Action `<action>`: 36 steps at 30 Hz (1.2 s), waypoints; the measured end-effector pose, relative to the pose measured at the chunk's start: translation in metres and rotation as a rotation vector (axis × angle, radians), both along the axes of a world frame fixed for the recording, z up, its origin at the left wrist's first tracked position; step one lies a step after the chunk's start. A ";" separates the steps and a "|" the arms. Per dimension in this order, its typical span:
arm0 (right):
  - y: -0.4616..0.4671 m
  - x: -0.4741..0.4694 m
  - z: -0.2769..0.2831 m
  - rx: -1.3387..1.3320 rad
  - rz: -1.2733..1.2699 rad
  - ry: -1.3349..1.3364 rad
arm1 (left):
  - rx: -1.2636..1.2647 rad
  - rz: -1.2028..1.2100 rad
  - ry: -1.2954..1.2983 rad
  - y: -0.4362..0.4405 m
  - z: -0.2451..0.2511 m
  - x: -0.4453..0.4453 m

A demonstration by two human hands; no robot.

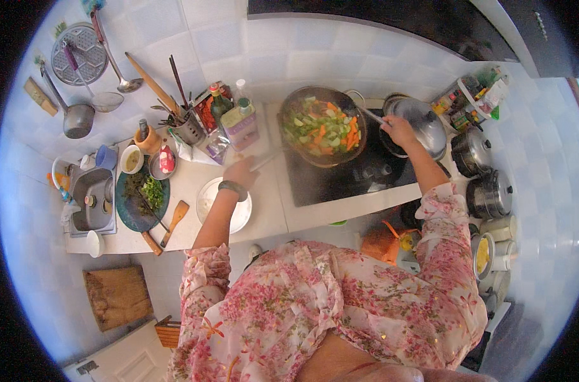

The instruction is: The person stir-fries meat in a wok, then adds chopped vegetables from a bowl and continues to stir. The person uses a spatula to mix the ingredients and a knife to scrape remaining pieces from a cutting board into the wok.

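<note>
My right hand [399,131] grips the metal handle of a cooking utensil [373,114], whose far end reaches into the wok. Sliced carrots and green vegetables [323,126] lie in the wok [289,150], which stands on the black glass cooktop [313,186]. Left of the wok, over the counter, is my left hand [241,172], blurred and wearing a dark bracelet. A thin, pale utensil [268,161] points from its fingers towards the wok; blur hides its exact kind. Below that hand, partly covered by the forearm, a white plate [241,215] rests on the counter.
Bottles [220,105], a tin [241,129] and a utensil holder [189,131] line the wall. Further left are chopped greens [152,191] on a round green board [122,210], a wooden spatula [177,217] and the sink [86,200]. A lidded pan [416,124] and pots [487,193] stand right.
</note>
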State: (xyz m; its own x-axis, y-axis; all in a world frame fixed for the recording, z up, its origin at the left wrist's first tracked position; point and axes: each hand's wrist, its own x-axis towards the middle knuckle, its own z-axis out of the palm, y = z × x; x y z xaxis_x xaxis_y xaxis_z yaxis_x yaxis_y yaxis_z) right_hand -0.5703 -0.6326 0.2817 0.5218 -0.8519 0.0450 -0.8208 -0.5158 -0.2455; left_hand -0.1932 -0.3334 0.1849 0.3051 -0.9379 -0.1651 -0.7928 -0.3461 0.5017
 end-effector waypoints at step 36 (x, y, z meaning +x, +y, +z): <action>0.039 -0.005 -0.038 1.377 -0.510 -0.418 | -0.160 -0.034 0.002 0.004 -0.014 0.003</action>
State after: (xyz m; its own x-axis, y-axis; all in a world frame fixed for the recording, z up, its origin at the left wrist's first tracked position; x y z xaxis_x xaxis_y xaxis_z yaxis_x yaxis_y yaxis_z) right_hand -0.5748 -0.5939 0.2440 0.3201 -0.4323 -0.8430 -0.5867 0.6082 -0.5346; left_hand -0.1900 -0.3298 0.1710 0.2727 -0.9620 -0.0134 -0.8018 -0.2349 0.5495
